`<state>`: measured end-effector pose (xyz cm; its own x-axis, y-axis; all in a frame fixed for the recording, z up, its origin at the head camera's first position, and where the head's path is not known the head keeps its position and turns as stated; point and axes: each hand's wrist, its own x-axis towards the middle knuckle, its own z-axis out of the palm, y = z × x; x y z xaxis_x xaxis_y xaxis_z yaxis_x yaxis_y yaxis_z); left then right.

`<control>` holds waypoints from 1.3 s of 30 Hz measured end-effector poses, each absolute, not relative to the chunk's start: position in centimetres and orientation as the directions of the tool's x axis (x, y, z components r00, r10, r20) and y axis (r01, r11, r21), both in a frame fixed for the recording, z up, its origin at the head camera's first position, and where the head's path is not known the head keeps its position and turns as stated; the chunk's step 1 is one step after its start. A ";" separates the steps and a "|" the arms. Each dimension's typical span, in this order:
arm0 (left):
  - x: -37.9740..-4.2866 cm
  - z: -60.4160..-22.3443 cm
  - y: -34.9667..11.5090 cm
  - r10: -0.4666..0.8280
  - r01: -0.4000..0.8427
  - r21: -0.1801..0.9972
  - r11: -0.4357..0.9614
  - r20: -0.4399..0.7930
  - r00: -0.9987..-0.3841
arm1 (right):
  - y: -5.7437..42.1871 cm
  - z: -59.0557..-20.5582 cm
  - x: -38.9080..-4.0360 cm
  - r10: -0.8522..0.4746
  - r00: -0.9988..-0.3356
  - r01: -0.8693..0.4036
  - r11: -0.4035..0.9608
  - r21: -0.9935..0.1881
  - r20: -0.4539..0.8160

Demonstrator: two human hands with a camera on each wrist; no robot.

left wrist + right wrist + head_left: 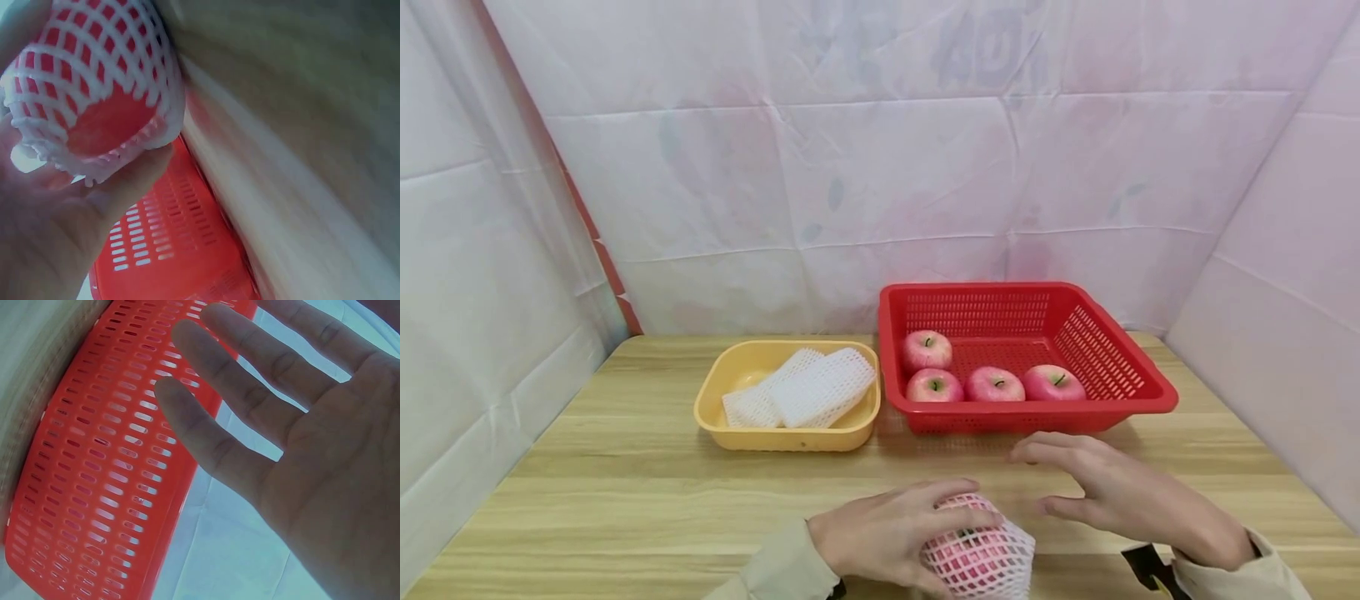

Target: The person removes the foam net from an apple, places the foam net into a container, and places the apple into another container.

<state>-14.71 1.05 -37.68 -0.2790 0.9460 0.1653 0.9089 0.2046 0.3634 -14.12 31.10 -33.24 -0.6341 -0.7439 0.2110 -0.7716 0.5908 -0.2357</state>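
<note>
My left hand (898, 529) grips an apple (973, 550) wrapped in a white foam net (72, 59), low over the front of the table. In the left wrist view, red skin shows through the mesh and at an uncovered patch near the palm. My right hand (1101, 483) holds nothing; its fingers spread loosely between the wrapped apple and the red basket (1120, 407). The right wrist view shows the fingers (250, 400) stretched out in front of the basket's slotted wall.
Several bare apples (996, 385) sit along the front and left of the red basket. Left of it stands a yellow tray (718, 408) with white foam nets (823, 387) lying in it. Pale cloth walls (887, 183) enclose the wooden table (625, 483) at back and sides.
</note>
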 end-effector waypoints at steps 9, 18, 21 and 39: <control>-14.9 -37.9 0.9 0.926 0.946 0.291 0.145 0.296 -0.233 | 31.0 -33.6 -14.2 -0.735 -0.650 -0.758 0.606 -0.242 0.194; -15.4 -37.9 0.5 0.922 0.951 0.293 0.103 0.331 -0.202 | 31.0 -33.5 -14.2 -0.730 -0.665 -0.741 0.618 -0.263 0.157; -15.5 -37.8 0.3 0.921 0.950 0.282 0.134 0.318 -0.224 | 31.0 -33.5 -14.3 -0.735 -0.657 -0.748 0.611 -0.259 0.166; -15.8 -36.9 -0.5 0.891 0.971 0.198 0.132 0.405 -0.204 | 30.8 -33.6 -14.2 -0.736 -0.654 -0.752 0.606 -0.259 0.177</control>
<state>-15.79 -0.47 -36.94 -0.2036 0.8913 0.4052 0.9713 0.1318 0.1981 -14.21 30.81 -33.63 -0.6536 -0.7360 0.1765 -0.7522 0.6058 -0.2595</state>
